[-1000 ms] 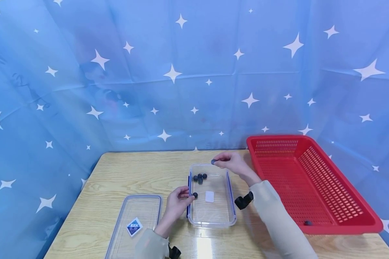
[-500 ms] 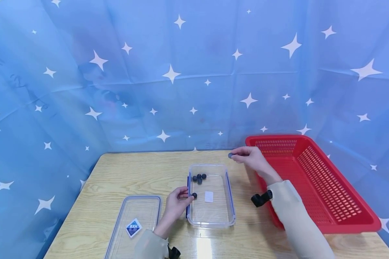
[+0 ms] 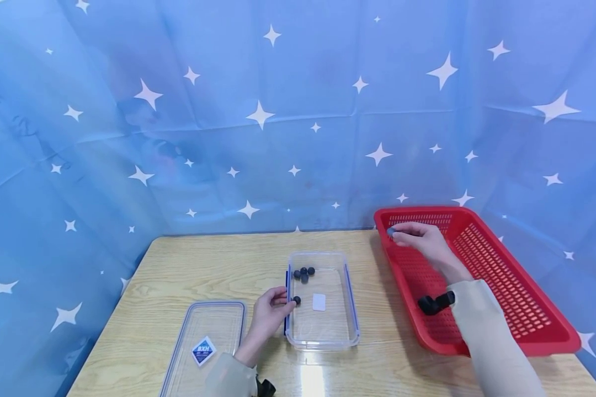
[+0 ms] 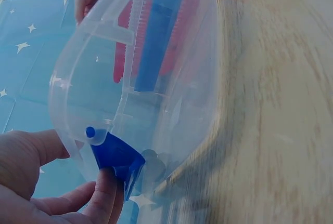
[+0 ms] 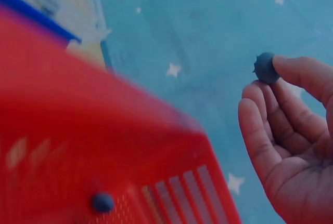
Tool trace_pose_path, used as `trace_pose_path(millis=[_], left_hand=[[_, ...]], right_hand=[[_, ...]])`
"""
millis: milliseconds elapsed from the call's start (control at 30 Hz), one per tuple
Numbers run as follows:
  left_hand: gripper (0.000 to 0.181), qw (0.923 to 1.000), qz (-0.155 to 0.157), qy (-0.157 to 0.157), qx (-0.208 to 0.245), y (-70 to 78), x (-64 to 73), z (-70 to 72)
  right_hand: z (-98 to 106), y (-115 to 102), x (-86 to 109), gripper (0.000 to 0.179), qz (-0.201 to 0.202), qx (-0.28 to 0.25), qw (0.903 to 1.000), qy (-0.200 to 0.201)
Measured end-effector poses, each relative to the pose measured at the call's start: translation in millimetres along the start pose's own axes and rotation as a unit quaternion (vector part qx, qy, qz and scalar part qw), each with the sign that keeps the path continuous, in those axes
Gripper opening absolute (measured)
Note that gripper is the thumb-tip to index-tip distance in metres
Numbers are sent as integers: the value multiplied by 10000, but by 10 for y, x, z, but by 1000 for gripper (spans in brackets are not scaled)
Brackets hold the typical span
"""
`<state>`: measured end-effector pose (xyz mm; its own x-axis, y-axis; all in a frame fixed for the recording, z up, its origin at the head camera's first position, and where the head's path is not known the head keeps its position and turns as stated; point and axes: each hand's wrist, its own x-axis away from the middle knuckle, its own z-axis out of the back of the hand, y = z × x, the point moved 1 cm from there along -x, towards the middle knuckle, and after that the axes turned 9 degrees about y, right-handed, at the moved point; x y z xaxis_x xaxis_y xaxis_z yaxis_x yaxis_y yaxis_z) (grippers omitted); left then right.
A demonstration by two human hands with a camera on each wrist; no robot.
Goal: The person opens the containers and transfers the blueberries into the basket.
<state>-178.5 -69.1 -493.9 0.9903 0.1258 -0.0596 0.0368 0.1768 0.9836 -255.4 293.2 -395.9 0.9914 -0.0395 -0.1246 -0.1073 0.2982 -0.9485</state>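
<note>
My right hand (image 3: 422, 242) pinches a blueberry (image 5: 266, 68) between thumb and fingertips, above the back left part of the red basket (image 3: 514, 348). Another blueberry (image 5: 102, 202) lies inside that basket. At the middle of the table stands a clear plastic food container (image 3: 323, 345) with no lid on. Its left wall is gripped by my left hand (image 3: 268, 314), thumb over the rim, fingers at the blue latch (image 4: 117, 156). Within the container, several blueberries (image 3: 304, 279) cluster at the far left, and a single blueberry (image 3: 297, 300) sits by my left thumb.
A clear lid (image 3: 218, 322) with a blue-edged rim and a diamond label lies flat at the left on the wooden table (image 3: 218, 264). A blue curtain (image 3: 298, 110) with white stars hangs behind the table and along its sides.
My right hand has moved right, from over the container's far end to over the red basket, carrying the blueberry. The left hand keeps its grip on the container.
</note>
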Motion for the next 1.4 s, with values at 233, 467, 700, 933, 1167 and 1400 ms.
trace_pose_path(millis=[233,467,700,933,1167,1400], left_hand=[[38,10000,-45,6,14,-11,7,-2],[37,10000,-18,-5,-54,41,26,2],[38,10000,-48,-24,-68,-8,5,-3],[38,10000,27,-38,-50,9,16,5],[38,10000,12,-30,-37,4,6,2],[37,10000,-20,-10,-50,-12,0,-1]], right_hand=[[290,250,-6,22,-165,-867,9961,-34],[531,466,36,15,-364,-1029,9939,-144],[683,639,81,20,-425,-1273,9907,-242],[783,751,88,21,-587,-1472,9872,-185],[805,764,110,18,-604,-1299,9897,-15],[696,645,76,20,-286,-2003,9793,98]])
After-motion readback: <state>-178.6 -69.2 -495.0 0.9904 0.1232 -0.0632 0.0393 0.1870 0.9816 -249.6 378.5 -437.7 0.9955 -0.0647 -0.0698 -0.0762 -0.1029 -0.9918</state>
